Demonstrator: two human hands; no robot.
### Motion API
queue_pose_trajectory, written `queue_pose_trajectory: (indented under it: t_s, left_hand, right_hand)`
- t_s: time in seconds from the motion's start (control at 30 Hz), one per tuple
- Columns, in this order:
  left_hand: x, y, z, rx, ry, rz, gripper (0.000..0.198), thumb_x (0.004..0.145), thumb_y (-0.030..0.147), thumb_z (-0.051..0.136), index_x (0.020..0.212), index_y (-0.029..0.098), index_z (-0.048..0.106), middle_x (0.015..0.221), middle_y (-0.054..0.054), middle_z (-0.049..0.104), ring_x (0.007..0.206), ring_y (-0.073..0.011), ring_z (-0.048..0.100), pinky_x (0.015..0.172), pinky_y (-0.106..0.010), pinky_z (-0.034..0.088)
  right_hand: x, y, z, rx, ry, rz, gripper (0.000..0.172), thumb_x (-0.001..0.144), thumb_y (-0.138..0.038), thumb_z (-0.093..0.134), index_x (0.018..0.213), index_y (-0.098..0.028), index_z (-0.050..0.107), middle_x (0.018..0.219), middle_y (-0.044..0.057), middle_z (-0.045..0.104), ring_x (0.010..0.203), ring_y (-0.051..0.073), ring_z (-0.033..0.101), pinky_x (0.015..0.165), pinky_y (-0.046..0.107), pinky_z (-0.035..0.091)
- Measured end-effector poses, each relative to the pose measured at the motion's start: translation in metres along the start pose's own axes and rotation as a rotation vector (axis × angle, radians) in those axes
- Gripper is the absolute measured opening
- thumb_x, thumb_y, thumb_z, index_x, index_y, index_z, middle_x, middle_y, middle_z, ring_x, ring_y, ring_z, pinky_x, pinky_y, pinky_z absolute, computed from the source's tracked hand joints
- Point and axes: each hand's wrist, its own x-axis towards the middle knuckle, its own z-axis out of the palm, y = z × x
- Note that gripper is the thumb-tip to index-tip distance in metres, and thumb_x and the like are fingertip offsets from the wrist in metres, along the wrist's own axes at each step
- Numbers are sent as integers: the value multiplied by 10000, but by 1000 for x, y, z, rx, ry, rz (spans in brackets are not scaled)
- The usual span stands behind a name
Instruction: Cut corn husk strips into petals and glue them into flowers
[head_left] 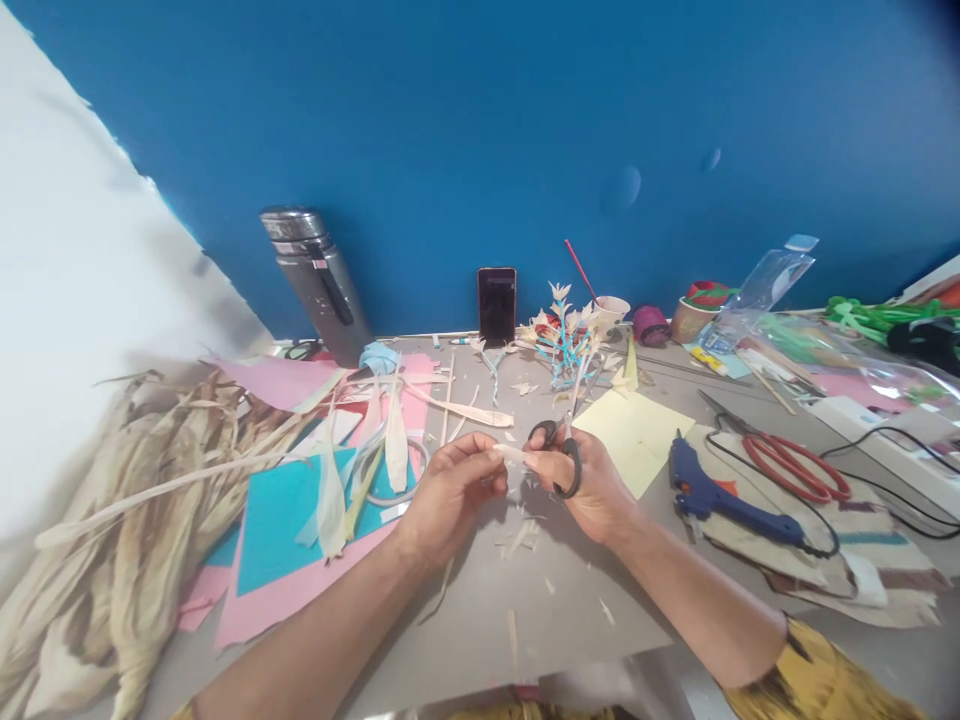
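Husk strip (510, 453), pale, is between the two hands, on the wearer's side of the phone (496, 305): left hand (457, 482) pinches one end between thumb and fingers, right hand (600, 488) has its thumb tip at the other end while gripping black-handled scissors (572, 468), blades pointing away from wearer. Right of phone: blue-stemmed flower bunch (562, 345), paper cup (613, 311) beyond it, yellow sheet (637, 440) closer to wearer, blue glue gun (731, 508) farther right. Left of phone: grey flask (321, 295), turquoise sheet (277, 525) over pink paper, dried husk heap (142, 540) farthest left on the table (450, 660).
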Motion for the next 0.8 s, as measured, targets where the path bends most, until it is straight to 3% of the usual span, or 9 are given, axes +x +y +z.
queue_pose_trajectory:
  t_s: [0.27,0.4,0.57,0.8]
  left_hand:
    - [-2,-3,5,5,-26,16,234,678,273,819,811,156,667,672,14,581,583,-92,508,623,-237,428]
    - [-2,-7,6,19,-24,24,225,719,302,800,742,162,624,611,30,545,569,-90,495,609,-230,404]
    - [0,-8,2,43,12,35,214,739,309,773,718,171,612,601,34,539,562,-93,477,629,-243,399]
    - [4,-8,-6,297,131,124,176,748,286,741,687,167,627,556,32,539,559,-88,436,589,-224,326]
  right_hand:
    - [2,1,3,91,31,16,302,641,-313,799,804,-173,587,647,-48,517,529,83,357,522,252,247]
    - [1,5,3,50,23,-12,283,653,-289,798,811,-167,599,686,-35,530,562,85,371,538,249,265]
    - [0,7,2,5,-10,6,261,659,-287,777,817,-168,607,654,-46,495,577,91,377,542,247,269]
    - [-1,0,3,-137,-10,6,277,654,-291,731,865,-161,607,731,-14,568,580,95,399,532,246,284]
